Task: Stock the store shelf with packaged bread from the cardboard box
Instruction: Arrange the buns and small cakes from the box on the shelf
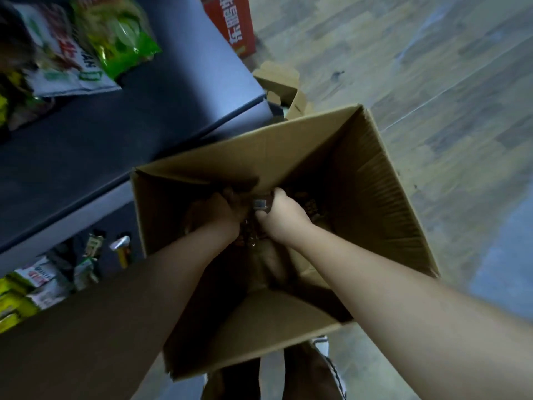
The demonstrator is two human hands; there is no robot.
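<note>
A large open cardboard box (383, 180) stands on the floor beside the dark store shelf (115, 131). Both my arms reach down into it. My left hand (222, 212) and my right hand (281, 215) are closed side by side on a dark bread package (261, 204) with a small pale label, deep in the shadowed box. More dark packages (313, 206) lie in the box to the right of my hands; their number is hard to tell.
Green and white snack bags (115, 39) fill the upper shelf; small packets (46, 281) sit on the lower shelf. A red carton (236, 24) and a small open cardboard box (281, 85) stand on the wood floor beyond. My shoes (328, 368) show below the box.
</note>
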